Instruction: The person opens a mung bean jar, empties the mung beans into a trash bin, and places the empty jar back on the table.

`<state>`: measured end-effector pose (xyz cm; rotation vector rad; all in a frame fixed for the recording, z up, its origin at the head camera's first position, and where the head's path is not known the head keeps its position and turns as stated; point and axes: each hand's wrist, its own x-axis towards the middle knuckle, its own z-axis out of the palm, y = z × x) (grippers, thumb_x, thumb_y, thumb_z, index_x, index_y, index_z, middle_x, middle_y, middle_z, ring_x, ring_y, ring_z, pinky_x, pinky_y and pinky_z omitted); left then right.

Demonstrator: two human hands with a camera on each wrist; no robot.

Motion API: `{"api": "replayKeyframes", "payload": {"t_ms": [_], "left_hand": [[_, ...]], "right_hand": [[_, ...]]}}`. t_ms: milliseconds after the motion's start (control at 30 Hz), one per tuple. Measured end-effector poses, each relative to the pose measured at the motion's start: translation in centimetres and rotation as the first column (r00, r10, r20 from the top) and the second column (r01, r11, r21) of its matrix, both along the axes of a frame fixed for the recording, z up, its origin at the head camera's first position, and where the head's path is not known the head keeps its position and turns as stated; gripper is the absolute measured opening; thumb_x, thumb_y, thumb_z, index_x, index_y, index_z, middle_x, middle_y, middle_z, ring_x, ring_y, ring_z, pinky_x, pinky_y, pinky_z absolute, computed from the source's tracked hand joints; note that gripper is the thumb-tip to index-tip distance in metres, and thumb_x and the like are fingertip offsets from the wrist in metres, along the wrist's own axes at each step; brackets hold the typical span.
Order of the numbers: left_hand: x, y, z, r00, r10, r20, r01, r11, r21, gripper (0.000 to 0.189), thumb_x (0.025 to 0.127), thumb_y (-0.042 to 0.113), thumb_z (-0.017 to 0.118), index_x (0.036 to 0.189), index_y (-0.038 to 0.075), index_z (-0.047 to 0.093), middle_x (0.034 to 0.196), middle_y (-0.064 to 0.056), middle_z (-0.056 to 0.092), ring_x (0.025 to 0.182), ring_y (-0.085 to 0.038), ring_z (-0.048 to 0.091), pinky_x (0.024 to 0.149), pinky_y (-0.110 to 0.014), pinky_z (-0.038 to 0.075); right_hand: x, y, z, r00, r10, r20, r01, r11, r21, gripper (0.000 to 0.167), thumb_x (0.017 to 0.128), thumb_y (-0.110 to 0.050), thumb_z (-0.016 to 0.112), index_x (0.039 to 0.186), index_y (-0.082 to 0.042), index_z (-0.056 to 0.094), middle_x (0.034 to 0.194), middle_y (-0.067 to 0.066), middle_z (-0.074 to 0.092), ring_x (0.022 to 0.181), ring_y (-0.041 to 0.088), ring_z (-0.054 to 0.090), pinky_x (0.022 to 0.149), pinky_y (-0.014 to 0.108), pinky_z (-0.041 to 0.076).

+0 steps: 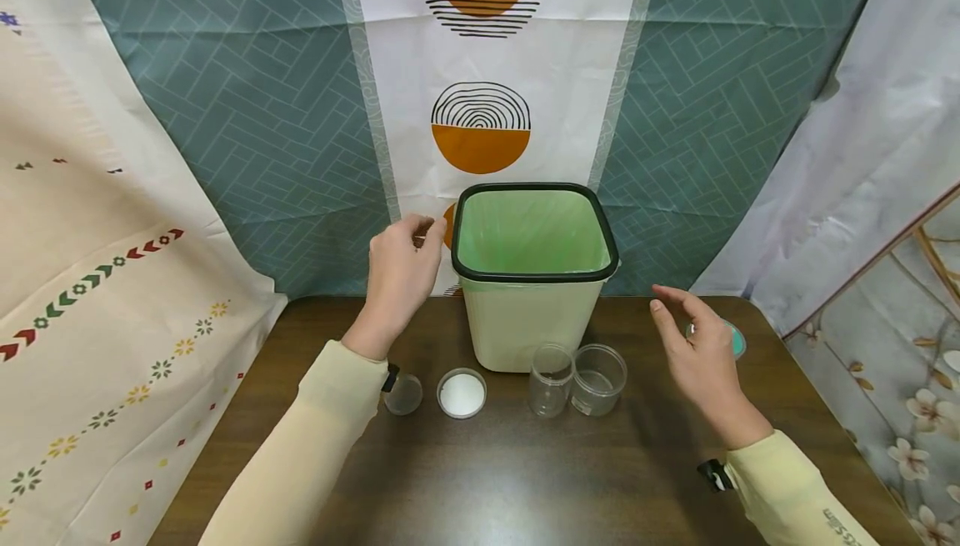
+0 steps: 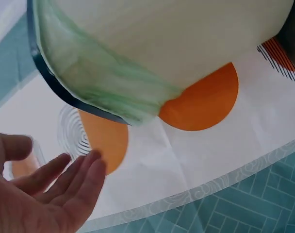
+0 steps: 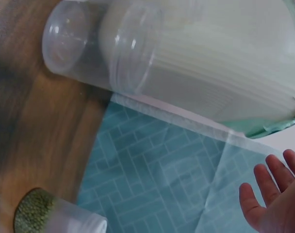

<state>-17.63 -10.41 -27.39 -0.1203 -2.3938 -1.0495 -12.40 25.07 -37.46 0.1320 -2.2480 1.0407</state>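
A cream trash can [image 1: 525, 325] with a black rim [image 1: 536, 278] stands at the table's back, lined with a green plastic bag [image 1: 532, 229]. My left hand [image 1: 405, 267] hovers just left of the rim, holding nothing; in the left wrist view its fingers [image 2: 82, 182] are loosely bent, apart from the can. To the can's right my right hand [image 1: 697, 346] is raised above the table with nothing in it. Before the can stand a tall clear jar [image 1: 551, 383] and a wider clear container [image 1: 598, 383]. Partly hidden behind my right hand is a teal-lidded jar [image 1: 738, 340]; the right wrist view shows green beans [image 3: 35, 212] inside a jar.
Left of the clear jars on the brown table [image 1: 480, 479] lie a small dish with white contents [image 1: 462, 394] and a translucent round lid or cup [image 1: 403, 394]. Patterned cloths [image 1: 285, 112] hang behind and at both sides.
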Motion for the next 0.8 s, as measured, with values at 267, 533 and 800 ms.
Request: {"api": "replayKeyframes", "payload": {"t_ms": [267,533,800], "left_hand": [[3.5,0.6,-1.7,0.921,-0.031,-0.389,0.067,0.995,0.080,0.025,0.093,0.026,0.055,0.104,0.009,0.069,0.096,-0.003,0.068,0.088,-0.012,0.063,0.077,-0.030,0.054],[6.0,1.7,-4.9,0.820,-0.119,-0.560,0.153,0.988,0.015,0.022,0.091,0.017,0.058,0.105,0.004,0.069,0.105,-0.006,0.069,0.100,-0.016,0.064,0.090,-0.026,0.050],[7.1,2.3,-8.6,0.779,-0.216,-0.589,0.214,0.974,-0.074,0.023,0.085,0.008,0.062,0.107,0.005,0.068,0.103,-0.008,0.068,0.095,-0.019,0.065,0.085,-0.026,0.053]], "right_hand": [[-0.5,0.4,1.0,0.993,-0.029,-0.111,0.028,1.000,-0.014,0.023,0.088,-0.025,0.064,0.111,-0.022,0.069,0.104,0.001,0.071,0.086,-0.016,0.053,0.072,0.009,0.037],[-1.0,0.5,1.3,0.993,-0.030,-0.112,0.028,1.000,-0.012,0.022,0.088,-0.025,0.064,0.109,-0.026,0.069,0.098,0.000,0.072,0.082,-0.015,0.054,0.066,0.013,0.036],[-1.3,0.6,0.8,0.997,-0.014,-0.072,0.014,1.000,-0.004,0.021,0.087,-0.027,0.066,0.107,-0.024,0.070,0.098,0.000,0.072,0.088,-0.013,0.056,0.072,0.008,0.038]]}}
